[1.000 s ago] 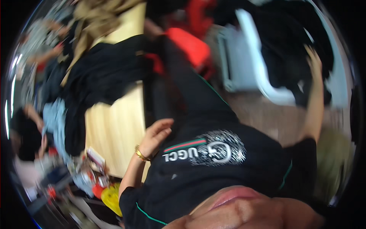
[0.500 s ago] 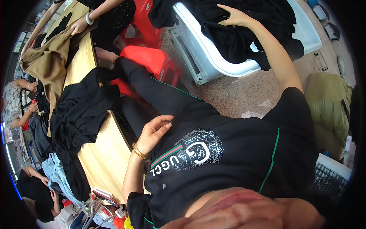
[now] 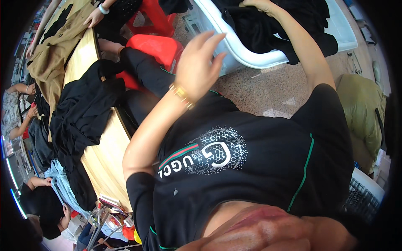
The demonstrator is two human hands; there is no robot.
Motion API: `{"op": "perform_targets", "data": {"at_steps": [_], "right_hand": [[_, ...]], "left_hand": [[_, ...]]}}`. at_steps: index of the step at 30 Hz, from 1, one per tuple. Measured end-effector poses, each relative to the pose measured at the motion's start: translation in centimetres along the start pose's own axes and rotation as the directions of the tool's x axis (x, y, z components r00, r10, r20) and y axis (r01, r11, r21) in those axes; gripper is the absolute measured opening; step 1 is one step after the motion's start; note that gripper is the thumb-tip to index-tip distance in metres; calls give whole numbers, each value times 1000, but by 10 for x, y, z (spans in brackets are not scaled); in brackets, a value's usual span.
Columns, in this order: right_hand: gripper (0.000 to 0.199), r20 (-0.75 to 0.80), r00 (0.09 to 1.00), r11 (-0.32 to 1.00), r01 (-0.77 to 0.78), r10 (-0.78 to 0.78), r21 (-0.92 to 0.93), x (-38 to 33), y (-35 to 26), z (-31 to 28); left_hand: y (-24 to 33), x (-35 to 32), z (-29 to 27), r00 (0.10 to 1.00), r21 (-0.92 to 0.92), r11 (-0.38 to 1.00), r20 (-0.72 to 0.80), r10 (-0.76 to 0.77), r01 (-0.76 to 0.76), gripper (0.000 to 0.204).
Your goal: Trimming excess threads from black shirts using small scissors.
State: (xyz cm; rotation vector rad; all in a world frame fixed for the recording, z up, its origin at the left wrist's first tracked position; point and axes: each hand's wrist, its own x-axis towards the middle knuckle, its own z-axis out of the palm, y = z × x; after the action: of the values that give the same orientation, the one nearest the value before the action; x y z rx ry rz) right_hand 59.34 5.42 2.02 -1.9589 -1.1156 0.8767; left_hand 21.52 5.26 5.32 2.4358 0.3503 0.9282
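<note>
My right hand (image 3: 260, 5) reaches into a white plastic tub (image 3: 255, 60) at the top. Its fingers are closed on a black garment (image 3: 255, 31), one of a pile of black cloth heaped in the tub; the fingertips are partly lost in the cloth. My left hand (image 3: 199, 62), with a gold bracelet-like band at the wrist, is raised in front of my body near the tub's left rim. Its fingers are apart and slightly blurred, and it holds nothing. The left hand does not touch the tub or the cloth.
A wooden table (image 3: 106, 163) runs along the left, with black clothing (image 3: 83, 111) and a brown garment (image 3: 54, 58) on it. Red plastic stools (image 3: 155, 48) stand between table and tub. Co-workers handle clothes at the left. An olive padded bundle (image 3: 360, 121) lies at right.
My left hand has risen from beside my torso towards the tub. My right hand has moved farther into the tub and its spread fingers have closed on cloth. A co-worker's hand has shifted.
</note>
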Motion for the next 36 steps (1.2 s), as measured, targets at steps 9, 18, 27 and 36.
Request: {"op": "perform_targets", "data": {"at_steps": [9,18,27,36], "right_hand": [[42,-174,929,942,308,-328,-131,1,10,-35],[40,-96,994,990,31,-45,-141,1,12,-22],[22,80,979,963,201,-189,-180,37,56,-30],[32,-65,939,888,342,-339,308,14,26,-56]], "left_hand": [[8,90,95,893,356,933,434,-121,-47,68],[-6,134,154,662,593,795,649,-375,-130,68],[-22,148,136,831,432,887,546,-111,-165,42],[-2,121,60,988,-154,983,-103,-119,102,27]]}}
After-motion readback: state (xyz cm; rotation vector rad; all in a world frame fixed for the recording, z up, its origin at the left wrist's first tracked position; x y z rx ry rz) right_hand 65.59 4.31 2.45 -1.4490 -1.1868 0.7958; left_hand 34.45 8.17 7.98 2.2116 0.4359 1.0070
